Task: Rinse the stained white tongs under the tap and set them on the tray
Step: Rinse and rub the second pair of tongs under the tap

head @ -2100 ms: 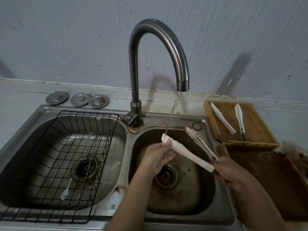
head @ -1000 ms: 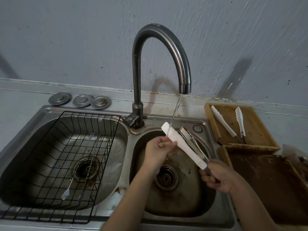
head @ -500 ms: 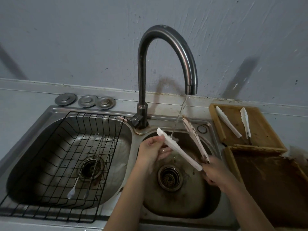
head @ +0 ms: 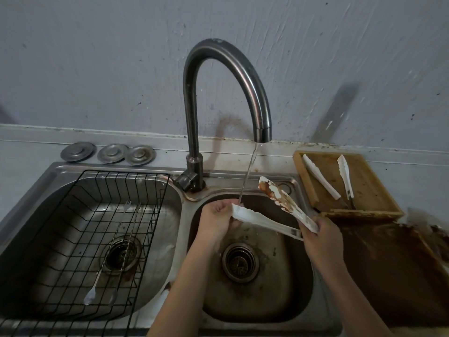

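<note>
White tongs (head: 264, 221) with brown stains on the upper arm are held spread over the right sink basin (head: 279, 300). My right hand (head: 320, 239) grips their hinge end. My left hand (head: 216, 220) pinches the tip of the lower arm, where a thin stream of water from the tap (head: 262, 132) lands. The stained arm's tip points up toward the back rim. The wooden tray (head: 364, 210) at the right holds another pair of white tongs (head: 345, 176), spread open.
A black wire rack (head: 80, 229) sits in the left basin with long spoons lying on it. Three metal drain plugs (head: 109, 153) rest behind that basin. A dirty brown tray (head: 393, 276) lies in front of the wooden one.
The tongs' arms have spread wider and the stained face of the upper arm has turned into view. My left hand still holds the lower tip under the stream.
</note>
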`<state>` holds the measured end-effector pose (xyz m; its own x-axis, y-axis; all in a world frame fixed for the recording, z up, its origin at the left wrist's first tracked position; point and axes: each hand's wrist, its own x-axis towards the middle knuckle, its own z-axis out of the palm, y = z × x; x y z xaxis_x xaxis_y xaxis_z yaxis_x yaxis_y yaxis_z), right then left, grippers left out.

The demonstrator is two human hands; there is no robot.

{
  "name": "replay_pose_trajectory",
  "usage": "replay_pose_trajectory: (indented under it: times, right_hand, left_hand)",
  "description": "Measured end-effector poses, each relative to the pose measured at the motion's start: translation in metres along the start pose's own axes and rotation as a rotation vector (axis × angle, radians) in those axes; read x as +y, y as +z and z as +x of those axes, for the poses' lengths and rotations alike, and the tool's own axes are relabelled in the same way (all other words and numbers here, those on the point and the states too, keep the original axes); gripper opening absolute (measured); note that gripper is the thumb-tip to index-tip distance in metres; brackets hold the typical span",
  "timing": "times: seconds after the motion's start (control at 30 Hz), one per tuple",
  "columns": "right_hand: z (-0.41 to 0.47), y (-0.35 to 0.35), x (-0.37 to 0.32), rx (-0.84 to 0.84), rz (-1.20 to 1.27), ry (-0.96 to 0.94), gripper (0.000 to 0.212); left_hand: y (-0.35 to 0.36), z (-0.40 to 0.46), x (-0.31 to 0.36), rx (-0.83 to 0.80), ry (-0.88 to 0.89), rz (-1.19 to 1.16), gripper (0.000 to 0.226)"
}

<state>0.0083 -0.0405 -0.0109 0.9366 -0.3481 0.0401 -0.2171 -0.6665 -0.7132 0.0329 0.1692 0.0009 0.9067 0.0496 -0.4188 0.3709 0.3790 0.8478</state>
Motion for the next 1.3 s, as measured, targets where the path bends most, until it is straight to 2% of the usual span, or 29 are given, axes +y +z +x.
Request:
replay_pose_trajectory:
  times: [0.1, 0.27, 0.37, 0.47, 0.53, 0.67, 0.77, 0.87, 1.07, 1.23, 1.3]
  right_hand:
    - [-0.002, 0.005, -0.003, -0.022, 0.030, -0.008, 0.018]
    - [-0.004, 0.014, -0.005, -0.015, 0.094, 0.010, 0.008]
    - [-0.005, 0.015, -0.004, -0.034, 0.121, 0.017, 0.013]
    - [-0.002, 0.012, -0.004, -0.016, 0.083, 0.008, 0.010]
    - [0.000, 0.008, -0.001, -0.020, 0.076, 0.033, 0.010]
    - [0.000, 0.005, 0.004, -0.050, 0.094, 0.078, 0.010]
    - [-0.004, 0.009, 0.004, -0.061, 0.145, 0.109, 0.015]
    - [-0.010, 0.016, -0.001, -0.168, 0.235, 0.147, 0.021]
    - [-0.024, 0.027, -0.016, -0.317, 0.362, 0.070, 0.036]
    - [-0.025, 0.026, -0.019, -0.311, 0.391, 0.035, 0.037]
    - [-0.024, 0.025, -0.017, -0.286, 0.395, 0.043, 0.034]
  left_hand:
    - [0.000, 0.004, 0.001, 0.083, 0.065, 0.125, 0.015]
    - [0.000, 0.002, 0.006, 0.128, 0.181, 0.146, 0.022]
    - [0.000, 0.004, 0.002, 0.175, 0.230, 0.301, 0.018]
    - [-0.001, 0.005, -0.003, 0.153, 0.177, 0.386, 0.012]
    - [0.000, 0.002, -0.005, 0.113, 0.123, 0.381, 0.016]
    - [0.002, 0.000, -0.004, 0.067, 0.185, 0.534, 0.025]
    - [0.003, -0.003, 0.005, 0.041, 0.222, 0.498, 0.028]
    - [0.005, -0.006, 0.018, 0.071, 0.301, 0.515, 0.027]
    - [0.005, -0.010, 0.038, 0.127, 0.459, 0.632, 0.025]
    - [0.002, -0.007, 0.038, 0.115, 0.426, 0.570, 0.026]
    - [0.000, -0.005, 0.035, 0.099, 0.402, 0.538, 0.033]
